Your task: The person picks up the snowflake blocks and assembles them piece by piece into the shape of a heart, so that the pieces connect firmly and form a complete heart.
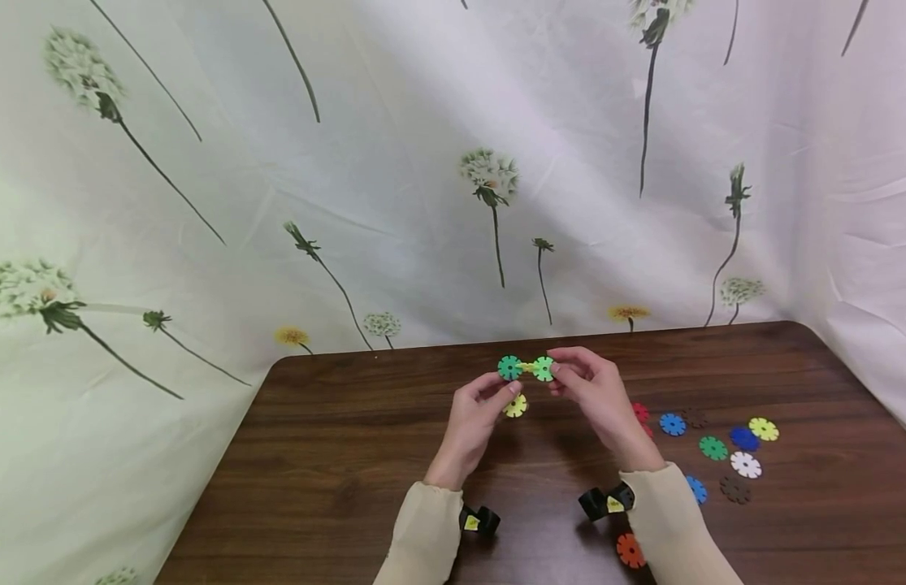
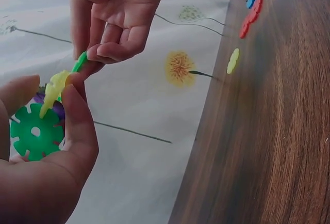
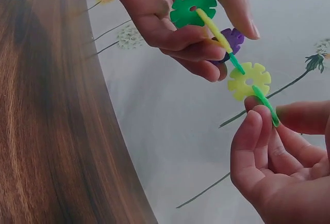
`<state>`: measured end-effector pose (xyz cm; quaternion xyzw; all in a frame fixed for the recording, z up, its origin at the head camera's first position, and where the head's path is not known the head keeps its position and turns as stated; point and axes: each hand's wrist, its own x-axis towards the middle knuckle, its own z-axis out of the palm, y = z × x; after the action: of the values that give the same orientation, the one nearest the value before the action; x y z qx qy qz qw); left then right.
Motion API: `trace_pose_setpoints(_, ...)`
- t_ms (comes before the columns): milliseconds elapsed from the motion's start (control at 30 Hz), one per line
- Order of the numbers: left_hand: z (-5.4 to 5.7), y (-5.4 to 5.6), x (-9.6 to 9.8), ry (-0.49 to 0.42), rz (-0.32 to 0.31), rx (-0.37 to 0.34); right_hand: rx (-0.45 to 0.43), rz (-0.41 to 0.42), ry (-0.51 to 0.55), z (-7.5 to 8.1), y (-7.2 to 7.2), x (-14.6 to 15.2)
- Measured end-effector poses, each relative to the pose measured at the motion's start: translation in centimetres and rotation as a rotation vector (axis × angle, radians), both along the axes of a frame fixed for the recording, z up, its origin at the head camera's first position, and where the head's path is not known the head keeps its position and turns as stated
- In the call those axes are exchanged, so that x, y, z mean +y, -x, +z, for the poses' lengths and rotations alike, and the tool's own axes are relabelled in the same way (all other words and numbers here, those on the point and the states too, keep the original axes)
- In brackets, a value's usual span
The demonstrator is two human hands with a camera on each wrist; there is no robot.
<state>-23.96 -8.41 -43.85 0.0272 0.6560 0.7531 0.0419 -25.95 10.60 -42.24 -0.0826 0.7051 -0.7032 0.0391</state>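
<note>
A short chain of notched plastic discs, slotted into one another, is held up between both hands. My left hand (image 1: 473, 418) grips the end with a green disc (image 3: 193, 8) and a purple disc (image 3: 233, 39). A yellow disc seen edge-on (image 3: 214, 30) leads from there, through a green edge, to another yellow disc (image 3: 249, 81). My right hand (image 1: 591, 390) pinches a bright green disc (image 1: 544, 368) between thumb and fingers; it joins the second yellow disc. Below the left hand, a loose yellow disc (image 1: 516, 406) appears to lie on the table.
Right of the hands, several loose discs lie on the brown wooden table (image 1: 335, 439), including blue (image 1: 673, 424), green (image 1: 713, 448), white (image 1: 746, 465) and yellow (image 1: 764, 429). An orange disc (image 1: 630, 551) lies by the right sleeve. Behind the table hangs a dandelion-print cloth (image 1: 409, 203).
</note>
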Motion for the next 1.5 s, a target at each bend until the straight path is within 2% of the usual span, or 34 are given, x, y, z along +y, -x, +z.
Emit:
trace_pose_setpoints(167,0.0,0.0,-0.2,-0.014,-0.006,0.001,-0.013,0.005,0.024,0.0,0.1,0.7)
trace_pose_setpoints(367,0.2,-0.1,-0.2,-0.033,-0.012,-0.005,-0.028,-0.011,0.081,-0.3,0.5,3.3)
trace_pose_setpoints(567,0.4,-0.1,-0.5,-0.024,-0.009,-0.013,-0.13,-0.041,0.183,-1.0,1.1,6.8)
trace_pose_setpoints(633,0.4,0.0,-0.5,-0.018,-0.008,-0.014,-0.168,-0.058,0.185,-1.4,1.3,8.0)
trace_pose_setpoints(700,0.4,0.0,-0.5,-0.013,-0.006,-0.014,-0.196,-0.082,0.116,-1.7,1.4,9.2)
trace_pose_setpoints(900,0.3,0.1,-0.5,0.003,-0.002,-0.015,-0.207,-0.105,-0.303,-3.2,1.7,11.2)
trace_pose_setpoints(967,0.3,0.0,-0.5,0.015,0.003,-0.02,-0.194,-0.095,-0.394,-3.7,1.7,11.2)
trace_pose_setpoints(1100,0.3,0.0,-0.7,0.023,0.009,-0.024,-0.145,-0.062,-0.502,-4.4,2.1,10.4)
trace_pose_setpoints(1333,0.4,0.0,-0.9,0.022,0.007,-0.021,-0.137,0.018,-0.585,-5.0,3.0,9.1)
trace_pose_setpoints(1500,0.4,0.0,-0.9,0.016,0.006,-0.028,-0.082,0.053,-0.691,-5.2,3.5,8.8)
